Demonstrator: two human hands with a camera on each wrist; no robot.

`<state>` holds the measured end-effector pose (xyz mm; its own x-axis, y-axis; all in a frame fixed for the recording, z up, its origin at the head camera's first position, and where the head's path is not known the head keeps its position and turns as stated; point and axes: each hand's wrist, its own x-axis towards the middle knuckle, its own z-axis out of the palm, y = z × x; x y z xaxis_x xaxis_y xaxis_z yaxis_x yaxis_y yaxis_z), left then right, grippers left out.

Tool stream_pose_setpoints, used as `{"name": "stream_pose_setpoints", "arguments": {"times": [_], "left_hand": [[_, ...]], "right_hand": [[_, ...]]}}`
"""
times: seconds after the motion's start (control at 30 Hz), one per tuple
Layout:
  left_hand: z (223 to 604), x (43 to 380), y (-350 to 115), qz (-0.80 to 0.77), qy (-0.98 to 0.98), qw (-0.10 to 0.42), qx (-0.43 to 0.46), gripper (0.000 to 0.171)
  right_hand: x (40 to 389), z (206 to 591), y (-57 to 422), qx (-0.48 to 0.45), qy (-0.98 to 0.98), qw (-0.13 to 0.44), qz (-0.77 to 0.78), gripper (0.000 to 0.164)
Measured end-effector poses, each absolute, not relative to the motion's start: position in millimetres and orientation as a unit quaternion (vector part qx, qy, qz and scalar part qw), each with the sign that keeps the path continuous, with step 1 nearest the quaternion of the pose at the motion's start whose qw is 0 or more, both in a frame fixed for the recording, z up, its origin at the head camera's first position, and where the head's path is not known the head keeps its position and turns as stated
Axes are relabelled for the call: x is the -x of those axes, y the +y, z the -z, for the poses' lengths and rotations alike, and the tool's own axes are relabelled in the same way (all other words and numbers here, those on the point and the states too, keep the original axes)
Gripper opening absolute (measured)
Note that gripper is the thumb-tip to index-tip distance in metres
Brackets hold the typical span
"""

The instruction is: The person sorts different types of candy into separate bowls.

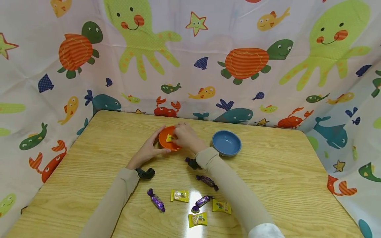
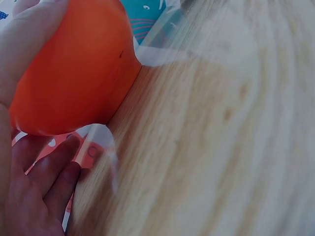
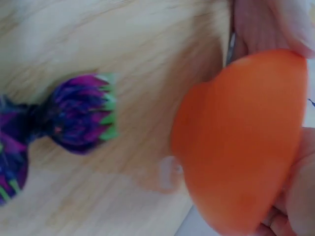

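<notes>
Toward the back of the table stands an orange bowl (image 1: pixel 163 142), its outer wall filling much of the left wrist view (image 2: pixel 81 64). My left hand (image 1: pixel 148 150) grips it from the left, fingers along the far side and thumb at the near rim. From the right, my right hand (image 1: pixel 187 137) reaches over the bowl's rim. A yellow wrapped candy (image 1: pixel 169 138) is pinched at its fingertips, inside the bowl. Below the right wrist lies a purple wrapped candy (image 3: pixel 81 114), partly covered by the wrist gear in the head view.
A blue bowl (image 1: pixel 227 143) stands right of the right hand. Nearer the front lie several purple candies (image 1: pixel 155 200) and yellow candies (image 1: pixel 180 195), one yellow candy (image 1: pixel 221 206) beside the right forearm. A curtain (image 1: pixel 184 43) with sea animals hangs behind the table's back edge.
</notes>
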<state>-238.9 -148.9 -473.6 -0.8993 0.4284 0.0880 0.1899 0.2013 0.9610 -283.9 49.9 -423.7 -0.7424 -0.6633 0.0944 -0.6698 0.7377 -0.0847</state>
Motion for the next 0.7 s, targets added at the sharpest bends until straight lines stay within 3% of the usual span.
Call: {"name": "stream_pose_setpoints", "arguments": {"times": [0.33, 0.7], "left_hand": [[474, 240, -150, -0.597, 0.769, 0.096, -0.208, 0.096], [477, 241, -151, -0.595, 0.769, 0.093, -0.213, 0.097]], "right_hand": [[276, 400, 62, -0.364, -0.907, 0.004, -0.209, 0.017], [233, 385, 88, -0.396, -0.876, 0.016, -0.273, 0.014]]}}
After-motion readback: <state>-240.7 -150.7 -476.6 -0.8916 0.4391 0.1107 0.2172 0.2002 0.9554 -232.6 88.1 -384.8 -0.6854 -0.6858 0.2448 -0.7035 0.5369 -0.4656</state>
